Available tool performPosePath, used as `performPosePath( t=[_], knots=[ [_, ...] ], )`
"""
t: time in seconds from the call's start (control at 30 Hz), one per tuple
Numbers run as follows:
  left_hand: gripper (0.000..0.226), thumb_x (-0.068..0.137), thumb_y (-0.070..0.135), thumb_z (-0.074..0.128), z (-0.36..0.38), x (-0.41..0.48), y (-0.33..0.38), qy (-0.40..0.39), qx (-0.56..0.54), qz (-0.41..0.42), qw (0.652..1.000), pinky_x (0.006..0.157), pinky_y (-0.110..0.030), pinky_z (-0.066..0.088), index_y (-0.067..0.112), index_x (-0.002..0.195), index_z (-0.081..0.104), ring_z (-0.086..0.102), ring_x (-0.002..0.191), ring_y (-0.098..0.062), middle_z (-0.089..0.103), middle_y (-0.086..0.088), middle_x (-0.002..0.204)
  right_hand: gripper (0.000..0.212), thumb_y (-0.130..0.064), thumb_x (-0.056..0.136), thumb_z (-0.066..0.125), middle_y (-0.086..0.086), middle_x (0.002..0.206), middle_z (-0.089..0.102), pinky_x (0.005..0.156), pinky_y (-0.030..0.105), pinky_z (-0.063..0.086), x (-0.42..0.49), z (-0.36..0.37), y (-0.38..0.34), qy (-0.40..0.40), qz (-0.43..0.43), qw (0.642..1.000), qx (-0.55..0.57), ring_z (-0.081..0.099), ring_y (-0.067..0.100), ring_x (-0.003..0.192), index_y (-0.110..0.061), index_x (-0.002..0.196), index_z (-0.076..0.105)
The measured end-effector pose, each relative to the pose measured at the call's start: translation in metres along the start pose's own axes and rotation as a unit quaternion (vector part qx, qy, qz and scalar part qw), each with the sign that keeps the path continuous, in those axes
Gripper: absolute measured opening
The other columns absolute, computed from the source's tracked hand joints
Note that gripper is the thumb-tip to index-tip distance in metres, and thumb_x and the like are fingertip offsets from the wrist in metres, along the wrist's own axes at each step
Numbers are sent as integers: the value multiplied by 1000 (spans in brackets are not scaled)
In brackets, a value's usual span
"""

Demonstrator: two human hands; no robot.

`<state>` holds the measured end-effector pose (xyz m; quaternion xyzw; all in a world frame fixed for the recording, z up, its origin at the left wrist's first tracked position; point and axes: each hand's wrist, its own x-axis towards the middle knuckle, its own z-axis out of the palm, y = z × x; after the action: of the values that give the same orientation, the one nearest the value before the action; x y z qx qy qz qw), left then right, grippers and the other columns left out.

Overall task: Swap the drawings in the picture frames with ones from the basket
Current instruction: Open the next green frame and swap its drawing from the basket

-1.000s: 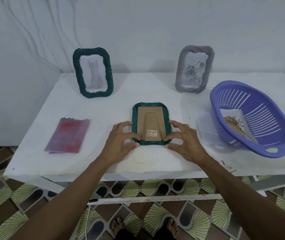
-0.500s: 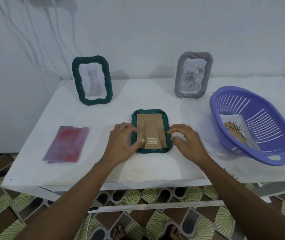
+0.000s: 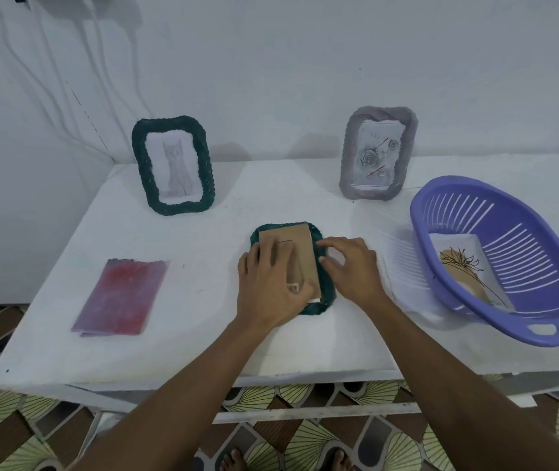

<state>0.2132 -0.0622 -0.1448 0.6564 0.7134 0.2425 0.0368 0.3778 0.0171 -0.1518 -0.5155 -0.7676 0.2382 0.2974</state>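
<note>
A dark green picture frame (image 3: 326,302) lies face down in the middle of the white table (image 3: 203,345). Its brown cardboard backing (image 3: 300,248) sits slightly askew. My left hand (image 3: 273,287) lies flat on the backing, fingers together. My right hand (image 3: 353,268) touches the frame's right edge with its fingertips. A purple basket (image 3: 543,334) on the right holds a flower drawing (image 3: 468,270). At the back stand a green frame with a cat drawing (image 3: 173,164) and a grey frame with a rose drawing (image 3: 378,154).
A red-purple folded sheet (image 3: 122,295) lies flat at the table's left front. Cables hang down the white wall (image 3: 288,62) at upper left. The table's front edge is close to me, with patterned floor tiles below.
My left hand slid from the frame's left edge onto the cardboard backing. The backing now sits shifted and tilted in the frame. My right hand stayed at the right edge.
</note>
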Motion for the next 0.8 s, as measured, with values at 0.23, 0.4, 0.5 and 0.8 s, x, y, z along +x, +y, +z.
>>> performPosePath(
  t=[0.23,0.4,0.5,0.8],
  knots=[
    [73,69,53,60,-5,-5,2,60,-98,-18,993,107,-47,29,28,134,43,33,135,-18,30,3,150,26,-30,88,66,-13,118,65,94,36,35,1,1,1,8,7,1000,-26,48,13,114,-33,114,64],
    [72,63,48,66,-13,-8,7,50,-165,-30,985,99,-36,29,35,130,44,30,117,3,24,7,143,23,-31,90,63,-15,116,65,94,37,36,2,2,2,3,4,1000,-23,49,14,111,-35,112,64],
    [70,63,48,63,-14,-9,8,43,-163,-47,985,99,-34,26,35,129,43,30,112,3,24,7,141,26,-30,89,64,-13,117,65,95,40,37,2,2,1,3,3,1000,-20,49,14,112,-35,114,64],
    [64,64,47,61,-14,-9,10,88,-202,-104,970,101,-42,35,32,124,47,45,118,-15,29,9,132,26,-31,88,67,-12,118,65,94,41,40,0,1,1,2,-7,1000,-20,49,15,112,-35,113,65]
  ],
)
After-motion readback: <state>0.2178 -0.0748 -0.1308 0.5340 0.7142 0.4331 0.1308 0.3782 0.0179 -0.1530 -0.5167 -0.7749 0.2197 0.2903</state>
